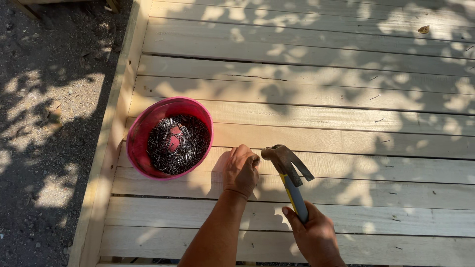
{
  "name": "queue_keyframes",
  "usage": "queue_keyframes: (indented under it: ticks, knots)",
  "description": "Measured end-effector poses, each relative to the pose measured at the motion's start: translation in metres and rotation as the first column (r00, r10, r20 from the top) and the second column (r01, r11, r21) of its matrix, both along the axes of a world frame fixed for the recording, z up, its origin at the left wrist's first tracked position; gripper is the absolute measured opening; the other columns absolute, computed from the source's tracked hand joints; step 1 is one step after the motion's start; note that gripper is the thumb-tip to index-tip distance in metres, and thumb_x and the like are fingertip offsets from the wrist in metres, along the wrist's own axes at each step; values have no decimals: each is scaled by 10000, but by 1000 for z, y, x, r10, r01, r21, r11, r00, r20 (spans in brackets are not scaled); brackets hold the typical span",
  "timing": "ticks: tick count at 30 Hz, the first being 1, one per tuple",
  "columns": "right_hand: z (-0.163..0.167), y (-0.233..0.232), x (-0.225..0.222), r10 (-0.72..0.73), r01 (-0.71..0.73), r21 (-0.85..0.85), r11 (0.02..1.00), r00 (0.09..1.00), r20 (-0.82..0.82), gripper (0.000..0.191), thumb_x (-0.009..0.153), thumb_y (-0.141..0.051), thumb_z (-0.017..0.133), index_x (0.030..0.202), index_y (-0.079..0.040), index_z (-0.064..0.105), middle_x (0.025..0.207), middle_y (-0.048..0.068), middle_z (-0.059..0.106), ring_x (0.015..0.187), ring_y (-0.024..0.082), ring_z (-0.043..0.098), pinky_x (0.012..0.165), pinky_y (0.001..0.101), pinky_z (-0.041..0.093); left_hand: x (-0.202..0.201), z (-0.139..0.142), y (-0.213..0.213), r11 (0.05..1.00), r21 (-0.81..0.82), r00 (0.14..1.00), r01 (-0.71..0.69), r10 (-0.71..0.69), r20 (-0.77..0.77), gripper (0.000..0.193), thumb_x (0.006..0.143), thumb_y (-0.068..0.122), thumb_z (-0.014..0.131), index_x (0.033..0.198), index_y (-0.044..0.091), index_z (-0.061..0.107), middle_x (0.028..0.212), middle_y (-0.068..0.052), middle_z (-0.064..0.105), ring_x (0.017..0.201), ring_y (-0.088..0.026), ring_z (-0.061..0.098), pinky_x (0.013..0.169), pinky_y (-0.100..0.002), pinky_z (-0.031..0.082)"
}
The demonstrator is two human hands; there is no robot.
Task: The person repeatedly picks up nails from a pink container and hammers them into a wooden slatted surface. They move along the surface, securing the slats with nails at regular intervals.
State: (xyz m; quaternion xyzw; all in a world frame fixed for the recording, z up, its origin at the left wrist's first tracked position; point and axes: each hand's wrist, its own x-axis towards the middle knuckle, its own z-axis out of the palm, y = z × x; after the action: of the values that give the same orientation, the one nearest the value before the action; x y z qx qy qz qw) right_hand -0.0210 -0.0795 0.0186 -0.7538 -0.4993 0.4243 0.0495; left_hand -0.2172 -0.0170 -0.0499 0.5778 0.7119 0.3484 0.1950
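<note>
Two hands work low in our view over a platform of pale wooden planks (307,118). Our left hand (241,169) rests knuckles up on a plank, its grip pinched narrow at the fingertips; whatever it pinches is too small to tell. Our right hand (315,237) sits at about five o'clock from the left, its grip wrapped tight around the blue and yellow handle of a claw hammer (289,173). The hammer head hangs just beside the left fingertips, at their three o'clock, claw pointing right.

At ten o'clock from the left hand stands a pink bucket (143,128), near it but apart, holding a heap of dark nails (183,146). The bucket's far side sits close to the platform's left edge board (116,123), which runs from six to twelve o'clock. Beyond that edge lies bare dirt ground (49,123) in dappled shade.

From one to four o'clock the planks stretch open, with only a few loose nails (378,120) scattered on them and a dry leaf (423,29) far off at one o'clock. Narrow gaps show between the boards.
</note>
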Motion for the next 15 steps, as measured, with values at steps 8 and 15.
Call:
queue_keyframes:
  ticks: [8, 15]
  knots:
    - [14, 1, -11, 120, -115, -65, 991, 989, 88, 389, 907, -479, 707, 960, -93, 702, 660, 110, 682, 594, 193, 618, 649, 387, 534, -1, -6, 1, 1000, 22, 999, 5, -4, -45, 96, 845, 109, 763, 776, 81, 702, 917, -63, 618, 971, -281, 609, 840, -399, 527]
    - [19, -2, -2, 70, -71, 50, 996, 997, 25, 399, 892, -475, 720, 913, -77, 716, 614, 107, 634, 576, 187, 575, 602, 408, 534, -17, -12, -9, 989, 68, 980, -131, 119, 162, 131, 730, -57, 699, 783, 23, 611, 909, -92, 612, 868, -297, 630, 745, -414, 547]
